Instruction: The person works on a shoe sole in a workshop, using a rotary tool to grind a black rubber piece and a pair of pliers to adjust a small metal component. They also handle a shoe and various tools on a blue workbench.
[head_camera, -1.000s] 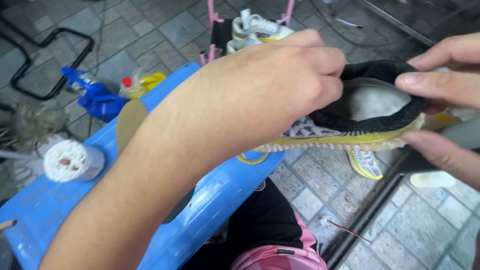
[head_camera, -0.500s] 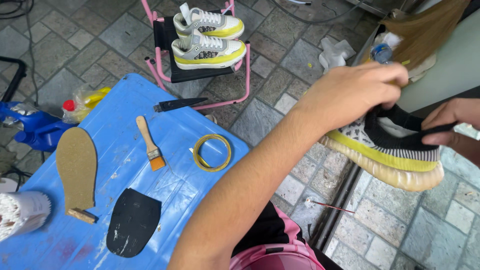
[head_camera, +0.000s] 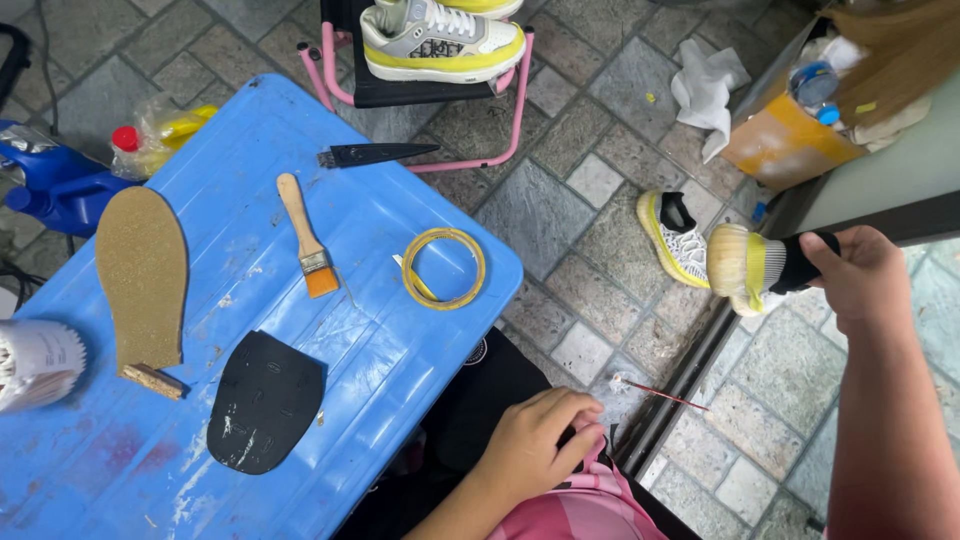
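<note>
Yellow-soled and knit-topped, a sneaker (head_camera: 752, 268) is held out over the stone floor (head_camera: 560, 210) at the right, its pale toe end turned toward the camera. It is gripped at the black collar by the right hand (head_camera: 862, 276), whose fingers are closed around it. A second matching sneaker (head_camera: 676, 238) lies on the floor just beside and behind the held one.

The left hand (head_camera: 535, 445) is rested on the lap, fingers loosely curled on black and pink cloth, with nothing seen gripped in it.

To the left, a blue counter (head_camera: 380, 210) is spread with things: a ring of yellow tape (head_camera: 444, 268), a wooden-handled brush (head_camera: 308, 237), a black sole piece (head_camera: 266, 402), a tan insole (head_camera: 142, 275) and a black blade-like tool (head_camera: 377, 153) near the far edge. Beyond the counter, a grey and yellow shoe (head_camera: 441, 40) is set on a pink-framed stool (head_camera: 510, 130). A cardboard box (head_camera: 790, 135) stands at the upper right.
</note>
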